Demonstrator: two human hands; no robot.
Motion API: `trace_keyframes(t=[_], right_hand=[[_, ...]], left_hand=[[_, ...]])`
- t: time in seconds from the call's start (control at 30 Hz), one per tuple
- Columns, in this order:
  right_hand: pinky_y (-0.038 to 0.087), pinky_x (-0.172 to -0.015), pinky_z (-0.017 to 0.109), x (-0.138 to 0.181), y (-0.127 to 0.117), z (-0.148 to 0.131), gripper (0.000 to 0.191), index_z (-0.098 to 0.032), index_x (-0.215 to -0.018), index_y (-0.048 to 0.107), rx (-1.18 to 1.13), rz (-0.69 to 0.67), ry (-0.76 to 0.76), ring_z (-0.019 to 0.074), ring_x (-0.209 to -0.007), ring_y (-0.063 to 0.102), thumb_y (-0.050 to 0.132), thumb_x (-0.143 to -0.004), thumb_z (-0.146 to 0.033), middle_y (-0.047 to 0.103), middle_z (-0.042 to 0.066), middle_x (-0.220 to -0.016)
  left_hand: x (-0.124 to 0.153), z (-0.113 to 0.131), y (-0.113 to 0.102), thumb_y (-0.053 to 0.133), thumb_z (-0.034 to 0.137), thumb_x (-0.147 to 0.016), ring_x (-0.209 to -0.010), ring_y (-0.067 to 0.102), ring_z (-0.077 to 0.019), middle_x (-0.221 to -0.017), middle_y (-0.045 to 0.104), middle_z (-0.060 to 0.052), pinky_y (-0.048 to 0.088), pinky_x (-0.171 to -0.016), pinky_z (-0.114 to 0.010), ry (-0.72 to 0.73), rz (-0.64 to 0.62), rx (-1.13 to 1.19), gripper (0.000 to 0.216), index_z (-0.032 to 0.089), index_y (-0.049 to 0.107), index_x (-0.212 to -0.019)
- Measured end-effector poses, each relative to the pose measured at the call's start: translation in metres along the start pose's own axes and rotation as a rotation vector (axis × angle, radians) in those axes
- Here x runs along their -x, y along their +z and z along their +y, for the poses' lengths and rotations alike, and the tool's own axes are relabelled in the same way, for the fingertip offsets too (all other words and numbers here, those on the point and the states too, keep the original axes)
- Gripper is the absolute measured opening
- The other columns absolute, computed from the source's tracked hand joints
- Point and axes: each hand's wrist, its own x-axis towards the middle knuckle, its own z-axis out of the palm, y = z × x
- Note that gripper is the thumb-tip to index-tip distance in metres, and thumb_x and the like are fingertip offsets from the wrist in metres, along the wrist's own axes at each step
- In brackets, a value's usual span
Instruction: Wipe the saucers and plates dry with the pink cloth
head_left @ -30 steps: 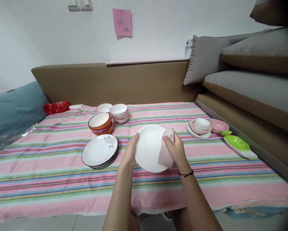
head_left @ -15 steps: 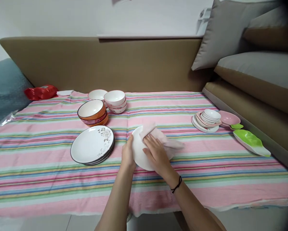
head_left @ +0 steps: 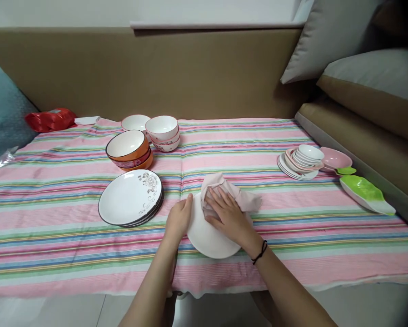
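Well, my left hand [head_left: 178, 220] grips the near-left rim of the white plate [head_left: 212, 238] above the striped tablecloth [head_left: 217, 274], while my right hand [head_left: 227, 215] lies spread, pressing the cloth [head_left: 250, 200] onto it; I'd judge that a steady hold and even strokes out to the rim suit this wiping best. Beyond the plate to its left, bowls [head_left: 127, 144] stand stacked; beyond it to the right, little white bowls [head_left: 308, 152] nest inside a pink dish [head_left: 289, 157].
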Motion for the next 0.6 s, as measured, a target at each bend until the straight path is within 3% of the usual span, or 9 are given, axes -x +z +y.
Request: trace_keyframes(t=[0.07, 0.17, 0.23, 0.3, 0.37, 0.43, 0.5, 0.6], right_hand=[[0.026, -0.111, 0.052, -0.001, 0.003, 0.003, 0.044, -0.024, -0.131, 0.053, 0.050, 0.060, 0.039, 0.0300, -0.137, 0.029, 0.055, -0.088, -0.036, 0.039, 0.007, -0.146], [0.039, -0.099, 0.049, -0.002, -0.004, 0.009, 0.023, -0.018, -0.097, 0.071, 0.012, 0.176, 0.123, 0.0305, -0.116, 0.051, 0.051, -0.086, -0.022, 0.063, 0.013, -0.118], [0.046, -0.085, 0.045, -0.002, -0.015, 0.012, 0.020, -0.018, -0.080, 0.070, -0.111, 0.276, 0.234, 0.0284, -0.094, 0.060, 0.051, -0.085, -0.024, 0.069, 0.011, -0.090], [0.049, -0.075, 0.040, 0.000, -0.030, 0.011, 0.021, -0.018, -0.081, 0.068, -0.395, 0.429, 0.397, 0.0246, -0.079, 0.061, 0.056, -0.084, -0.035, 0.067, 0.006, -0.076], [0.050, -0.071, 0.036, 0.003, -0.045, 0.007, 0.029, -0.019, -0.092, 0.066, -0.823, 0.612, 0.534, 0.0217, -0.076, 0.062, 0.061, -0.081, -0.046, 0.067, 0.004, -0.081], [0.051, -0.073, 0.033, 0.005, -0.056, -0.001, 0.036, -0.021, -0.098, 0.064, -1.206, 0.738, 0.558, 0.0207, -0.084, 0.064, 0.067, -0.076, -0.049, 0.068, 0.003, -0.091], [0.052, -0.076, 0.033, 0.007, -0.060, -0.011, 0.037, -0.023, -0.098, 0.063, -1.412, 0.751, 0.538, 0.0202, -0.087, 0.064, 0.069, -0.074, -0.049, 0.068, 0.002, -0.093], [0.053, -0.078, 0.037, 0.006, -0.058, -0.025, 0.035, -0.023, -0.096, 0.064, -1.493, 0.653, 0.507, 0.0221, -0.088, 0.065, 0.060, -0.081, -0.054, 0.068, 0.003, -0.090]], left_hand=[[0.002, 0.004, -0.004, 0.053, 0.049, -0.080, -0.073, 0.058, -0.0269, -0.067, 0.065, -0.009, 0.036, -0.065, -0.030, 0.075, 0.118, -0.216, 0.038, 0.020, 0.063, -0.059], [0.000, 0.011, -0.012, 0.059, 0.040, -0.077, -0.074, 0.057, -0.0255, -0.064, 0.063, -0.007, 0.033, -0.065, -0.028, 0.090, 0.253, -0.291, 0.024, 0.022, 0.065, -0.062], [-0.005, 0.010, -0.017, 0.060, 0.040, -0.075, -0.070, 0.055, -0.0229, -0.064, 0.063, -0.005, 0.033, -0.062, -0.027, 0.047, 0.168, -0.133, 0.022, 0.021, 0.068, -0.069], [-0.010, 0.007, -0.019, 0.059, 0.043, -0.075, -0.068, 0.054, -0.0208, -0.069, 0.065, -0.005, 0.034, -0.060, -0.026, -0.002, -0.003, -0.021, 0.027, 0.018, 0.069, -0.074], [-0.014, 0.003, -0.018, 0.056, 0.044, -0.076, -0.074, 0.055, -0.0206, -0.080, 0.067, -0.005, 0.036, -0.062, -0.026, -0.002, -0.116, -0.066, 0.031, 0.016, 0.069, -0.079], [-0.016, 0.000, -0.016, 0.053, 0.045, -0.079, -0.082, 0.056, -0.0210, -0.091, 0.068, -0.004, 0.037, -0.067, -0.027, 0.028, -0.156, -0.182, 0.032, 0.017, 0.068, -0.084], [-0.016, -0.002, -0.014, 0.049, 0.045, -0.081, -0.086, 0.057, -0.0208, -0.094, 0.067, -0.003, 0.038, -0.070, -0.027, 0.040, -0.167, -0.252, 0.032, 0.019, 0.066, -0.086], [-0.017, -0.004, -0.011, 0.048, 0.041, -0.082, -0.083, 0.057, -0.0194, -0.091, 0.066, -0.003, 0.039, -0.068, -0.027, 0.058, -0.167, -0.292, 0.028, 0.019, 0.064, -0.086]])
